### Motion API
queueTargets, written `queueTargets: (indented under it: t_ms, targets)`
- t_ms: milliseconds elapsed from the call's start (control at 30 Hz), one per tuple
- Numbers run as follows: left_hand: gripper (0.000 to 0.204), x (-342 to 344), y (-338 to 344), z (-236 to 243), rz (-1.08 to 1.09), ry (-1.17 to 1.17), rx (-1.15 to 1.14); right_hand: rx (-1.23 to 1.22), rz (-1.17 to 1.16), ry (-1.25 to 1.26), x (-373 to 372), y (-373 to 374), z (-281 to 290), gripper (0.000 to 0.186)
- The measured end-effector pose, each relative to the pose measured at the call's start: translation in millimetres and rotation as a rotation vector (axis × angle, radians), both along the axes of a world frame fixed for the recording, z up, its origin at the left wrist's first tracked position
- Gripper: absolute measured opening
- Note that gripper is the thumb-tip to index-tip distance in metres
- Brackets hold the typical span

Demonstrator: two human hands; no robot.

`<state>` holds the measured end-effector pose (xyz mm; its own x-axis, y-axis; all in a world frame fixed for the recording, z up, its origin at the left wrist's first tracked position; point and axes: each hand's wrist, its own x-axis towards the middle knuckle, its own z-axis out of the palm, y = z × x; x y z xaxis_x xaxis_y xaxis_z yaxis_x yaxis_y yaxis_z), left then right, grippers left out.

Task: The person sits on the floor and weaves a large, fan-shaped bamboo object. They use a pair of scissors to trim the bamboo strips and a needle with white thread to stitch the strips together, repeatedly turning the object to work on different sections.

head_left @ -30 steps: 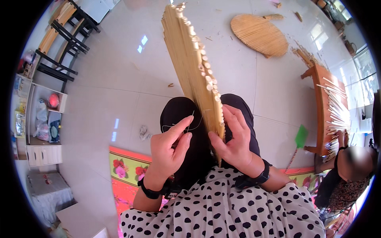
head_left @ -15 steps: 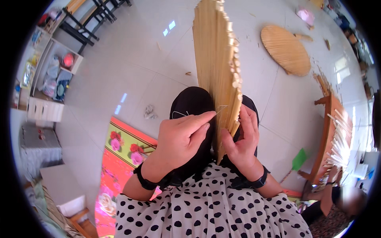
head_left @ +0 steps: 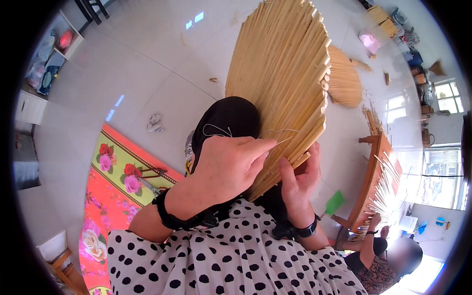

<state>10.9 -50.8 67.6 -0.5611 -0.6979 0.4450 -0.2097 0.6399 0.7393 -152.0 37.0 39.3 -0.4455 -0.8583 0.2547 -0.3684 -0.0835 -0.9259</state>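
Observation:
A fan-shaped panel of pale round sticks [head_left: 273, 59] rises from my lap between dark-clad knees [head_left: 223, 115], its uneven cut ends along the right edge. My left hand [head_left: 228, 164] pinches a thin needle [head_left: 284, 140] between thumb and forefinger, its tip over the lower part of the panel. Fine pale thread [head_left: 216, 125] loops over my left knee and across the sticks. My right hand [head_left: 300, 179] grips the panel's lower right edge, thumb on the face, fingers round the side.
An oval stick mat [head_left: 344, 78] lies on the tiled floor [head_left: 167, 54]. A floral mat [head_left: 132, 182] is at lower left, a shelf [head_left: 73, 39] at left. At right are a wooden bench [head_left: 368, 182] with sticks, a green swatter [head_left: 334, 201] and another person [head_left: 388, 263].
My left hand has moved rightward with the needle to the panel. The panel has turned from nearly edge-on to show more of its stick face. My right hand still grips its edge.

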Motion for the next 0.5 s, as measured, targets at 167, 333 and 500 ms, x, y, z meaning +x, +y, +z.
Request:
queueTargets:
  t_ms: [167,333,500]
  targets:
    - [0.021,1.6,-2.7,-3.7,-0.011,0.046,0.023,0.032,-0.037,-0.078,0.2,2.2,-2.4,0.06]
    - [0.022,1.1,-6.5,-5.8,-0.029,0.107,0.023,0.013,-0.041,-0.104,4.9,-0.5,-0.1,0.055]
    - [0.022,1.0,-9.2,-3.9,-0.052,0.076,0.045,0.012,-0.034,-0.101,7.2,-1.8,3.1,0.053]
